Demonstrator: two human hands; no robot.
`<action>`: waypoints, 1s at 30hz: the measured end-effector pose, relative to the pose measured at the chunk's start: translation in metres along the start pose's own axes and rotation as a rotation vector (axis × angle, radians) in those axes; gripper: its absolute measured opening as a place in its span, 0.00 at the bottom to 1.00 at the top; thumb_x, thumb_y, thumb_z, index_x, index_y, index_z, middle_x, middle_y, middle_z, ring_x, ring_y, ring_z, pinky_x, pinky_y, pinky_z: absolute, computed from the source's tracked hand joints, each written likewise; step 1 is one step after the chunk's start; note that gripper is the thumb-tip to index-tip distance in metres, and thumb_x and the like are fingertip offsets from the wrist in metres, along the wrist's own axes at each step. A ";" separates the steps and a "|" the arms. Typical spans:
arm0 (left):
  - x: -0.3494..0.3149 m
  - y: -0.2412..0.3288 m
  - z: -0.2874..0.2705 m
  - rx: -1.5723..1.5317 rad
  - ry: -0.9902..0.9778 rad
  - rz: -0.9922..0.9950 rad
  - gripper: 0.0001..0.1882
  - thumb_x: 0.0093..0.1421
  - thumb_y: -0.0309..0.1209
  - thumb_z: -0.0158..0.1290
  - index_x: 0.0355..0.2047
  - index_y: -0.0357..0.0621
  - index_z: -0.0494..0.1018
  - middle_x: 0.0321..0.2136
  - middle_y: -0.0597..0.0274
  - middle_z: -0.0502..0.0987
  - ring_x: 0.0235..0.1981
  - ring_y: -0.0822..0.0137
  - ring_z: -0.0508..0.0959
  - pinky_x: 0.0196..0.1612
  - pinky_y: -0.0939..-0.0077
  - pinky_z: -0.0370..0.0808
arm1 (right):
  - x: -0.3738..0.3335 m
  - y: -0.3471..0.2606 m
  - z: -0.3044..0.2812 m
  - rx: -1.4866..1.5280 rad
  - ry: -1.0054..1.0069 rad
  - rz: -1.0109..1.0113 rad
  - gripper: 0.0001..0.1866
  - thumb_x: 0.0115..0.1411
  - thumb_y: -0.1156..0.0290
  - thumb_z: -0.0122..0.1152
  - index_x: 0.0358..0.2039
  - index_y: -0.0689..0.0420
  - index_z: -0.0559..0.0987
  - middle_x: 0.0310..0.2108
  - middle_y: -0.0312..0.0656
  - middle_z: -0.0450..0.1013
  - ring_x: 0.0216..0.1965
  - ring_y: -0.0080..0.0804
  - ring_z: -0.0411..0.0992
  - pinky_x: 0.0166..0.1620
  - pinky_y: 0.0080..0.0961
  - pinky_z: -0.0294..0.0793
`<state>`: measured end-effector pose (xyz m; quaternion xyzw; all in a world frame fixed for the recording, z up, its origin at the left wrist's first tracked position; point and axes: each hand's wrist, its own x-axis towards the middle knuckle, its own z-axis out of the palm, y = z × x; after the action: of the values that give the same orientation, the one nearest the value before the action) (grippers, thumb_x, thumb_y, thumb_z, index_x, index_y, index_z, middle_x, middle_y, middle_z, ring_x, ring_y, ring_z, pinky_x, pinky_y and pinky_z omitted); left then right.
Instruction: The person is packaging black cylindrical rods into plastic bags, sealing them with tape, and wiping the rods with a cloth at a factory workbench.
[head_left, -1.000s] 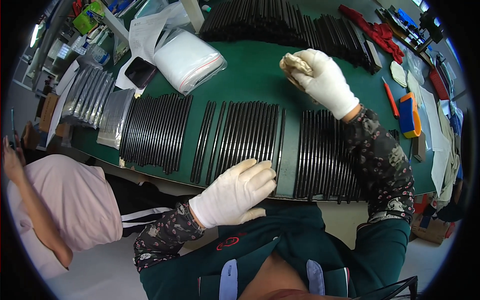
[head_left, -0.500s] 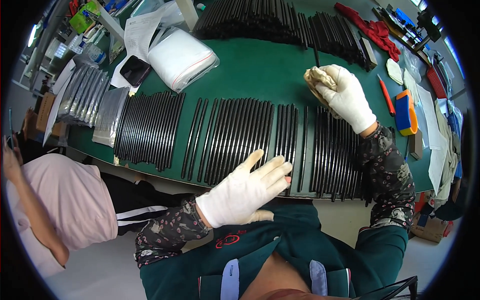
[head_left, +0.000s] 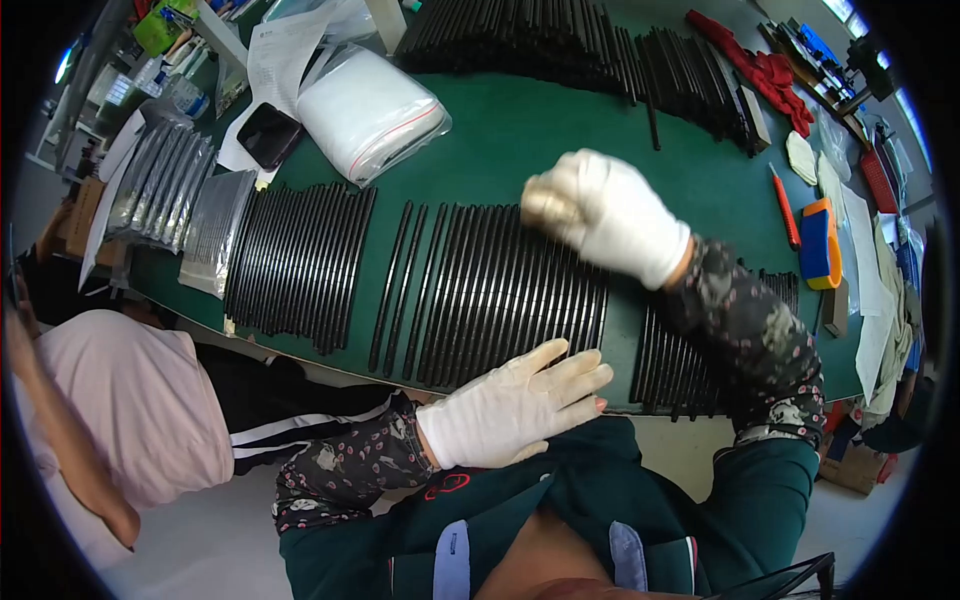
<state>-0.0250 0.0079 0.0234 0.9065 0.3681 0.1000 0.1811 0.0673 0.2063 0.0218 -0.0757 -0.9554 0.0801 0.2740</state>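
Observation:
White-gloved, my left hand (head_left: 510,412) lies flat with its fingers spread, at the near ends of the middle row of black rods (head_left: 490,290). It holds nothing. My right hand (head_left: 615,220), also gloved, is closed over the far ends of that row. A crumpled beige cloth (head_left: 545,208) seems bunched in its fingers, mostly hidden and smeared by motion. Three separate rods (head_left: 400,290) lie just left of the row. Under my right forearm, partly covered, is another group of rods (head_left: 670,360).
More rods (head_left: 295,265) lie at left, beside bagged bundles (head_left: 165,185). A phone (head_left: 268,136) and a white plastic-wrapped pack (head_left: 370,115) sit behind them. Far back are piles of rods (head_left: 510,40). At right lie a red pen-like tool (head_left: 784,205) and a blue-orange tape roll (head_left: 820,243). Someone in pink (head_left: 130,400) is at left.
My right hand has swept left with the cloth, from the right group to the middle row. Rods right of that row now lie against it. My left hand has shifted slightly right and nearer.

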 end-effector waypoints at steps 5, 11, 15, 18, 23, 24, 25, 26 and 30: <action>-0.003 0.006 -0.001 -0.023 0.039 0.003 0.31 0.44 0.40 0.63 0.50 0.44 0.70 0.54 0.55 0.64 0.58 0.57 0.62 0.59 0.65 0.60 | 0.002 -0.045 -0.002 -0.021 -0.221 -0.304 0.05 0.58 0.64 0.56 0.30 0.50 0.76 0.20 0.35 0.66 0.24 0.31 0.69 0.28 0.27 0.70; 0.000 0.002 0.002 -0.042 0.057 -0.001 0.31 0.44 0.39 0.63 0.49 0.44 0.70 0.54 0.55 0.64 0.58 0.57 0.63 0.59 0.64 0.60 | 0.011 -0.027 0.000 0.106 -0.004 -0.142 0.07 0.58 0.63 0.56 0.29 0.51 0.75 0.23 0.37 0.68 0.27 0.35 0.70 0.30 0.31 0.72; 0.001 0.007 0.001 -0.035 0.049 0.013 0.31 0.44 0.38 0.63 0.49 0.43 0.70 0.54 0.55 0.64 0.58 0.56 0.63 0.59 0.64 0.60 | 0.003 -0.049 0.008 0.056 -0.260 -0.383 0.03 0.51 0.68 0.56 0.27 0.43 0.73 0.25 0.33 0.68 0.25 0.31 0.69 0.28 0.29 0.72; 0.007 0.007 0.001 -0.034 0.023 0.014 0.33 0.44 0.38 0.63 0.51 0.43 0.69 0.55 0.54 0.64 0.59 0.56 0.62 0.60 0.63 0.60 | 0.008 0.026 -0.002 -0.267 -0.117 0.137 0.05 0.54 0.66 0.59 0.30 0.50 0.76 0.26 0.38 0.70 0.29 0.37 0.71 0.32 0.33 0.72; 0.015 0.011 0.009 -0.066 0.038 0.013 0.34 0.44 0.38 0.63 0.53 0.43 0.68 0.56 0.54 0.63 0.60 0.56 0.61 0.61 0.62 0.59 | -0.008 -0.052 -0.021 0.186 -0.421 -0.406 0.03 0.55 0.67 0.58 0.27 0.50 0.75 0.20 0.37 0.69 0.20 0.36 0.70 0.26 0.32 0.71; 0.014 0.012 0.014 -0.114 0.031 -0.001 0.34 0.45 0.39 0.63 0.53 0.43 0.68 0.56 0.53 0.63 0.61 0.56 0.60 0.61 0.61 0.58 | -0.016 -0.051 -0.013 0.232 -0.332 -0.415 0.04 0.54 0.67 0.58 0.27 0.51 0.74 0.20 0.37 0.69 0.19 0.37 0.69 0.25 0.32 0.71; 0.014 0.013 0.016 -0.162 0.024 -0.016 0.34 0.45 0.39 0.62 0.53 0.43 0.68 0.56 0.53 0.63 0.61 0.56 0.60 0.62 0.61 0.57 | -0.022 -0.050 -0.008 0.276 -0.242 -0.424 0.04 0.54 0.66 0.58 0.26 0.51 0.74 0.20 0.38 0.69 0.17 0.37 0.68 0.24 0.31 0.71; 0.015 0.013 0.017 -0.168 0.026 -0.014 0.34 0.45 0.39 0.62 0.53 0.43 0.68 0.56 0.53 0.63 0.61 0.56 0.60 0.62 0.61 0.57 | -0.022 -0.034 -0.012 0.095 -0.289 -0.315 0.04 0.55 0.66 0.56 0.26 0.50 0.75 0.21 0.36 0.70 0.22 0.35 0.70 0.26 0.31 0.72; 0.019 0.012 0.006 -0.037 -0.004 0.040 0.35 0.45 0.40 0.63 0.53 0.43 0.68 0.57 0.53 0.62 0.61 0.56 0.60 0.62 0.61 0.57 | -0.014 0.017 -0.025 -0.243 -0.090 -0.013 0.09 0.58 0.62 0.56 0.29 0.54 0.75 0.24 0.40 0.71 0.28 0.37 0.71 0.31 0.32 0.72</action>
<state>-0.0021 0.0116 0.0236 0.9103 0.3479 0.1087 0.1964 0.0938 0.2228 0.0324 -0.0984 -0.9699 -0.0346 0.2202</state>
